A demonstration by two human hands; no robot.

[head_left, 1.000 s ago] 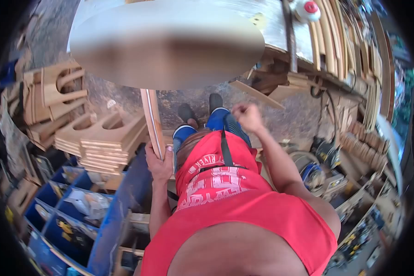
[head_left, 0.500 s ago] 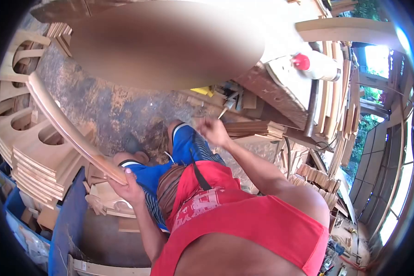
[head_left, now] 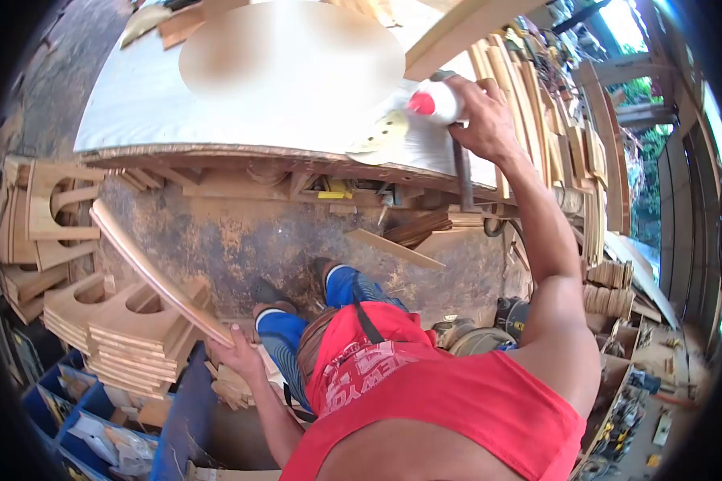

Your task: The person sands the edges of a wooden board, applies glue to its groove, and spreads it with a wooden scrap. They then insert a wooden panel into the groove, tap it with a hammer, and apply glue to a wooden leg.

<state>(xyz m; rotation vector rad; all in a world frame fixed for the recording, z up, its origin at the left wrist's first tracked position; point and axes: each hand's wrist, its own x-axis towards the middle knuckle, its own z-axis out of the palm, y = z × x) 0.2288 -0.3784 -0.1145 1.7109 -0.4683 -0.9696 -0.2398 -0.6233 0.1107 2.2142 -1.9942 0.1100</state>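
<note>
Near its lower end, a long, slightly curved wooden strip (head_left: 154, 276) is held in my left hand (head_left: 239, 354); its far end points up and left. My right hand (head_left: 486, 120) reaches over the workbench, its fingers curled round a white bottle with a red cap (head_left: 440, 103) that lies tipped toward the left. Just below the bottle, a pale round disc with holes (head_left: 381, 138) sits at the bench edge.
A white-topped workbench (head_left: 176, 120) spans the front. Stacked wooden panels with cutouts (head_left: 136, 345) stand at left, beside blue bins (head_left: 108, 437). Long boards (head_left: 529, 104) lean at the right. A wooden beam (head_left: 473, 32) projects over the bench.
My right hand has moved up and forward from near my knees to the bottle on the bench. My view has shifted toward the bench; the wooden strip stays in my left hand.
</note>
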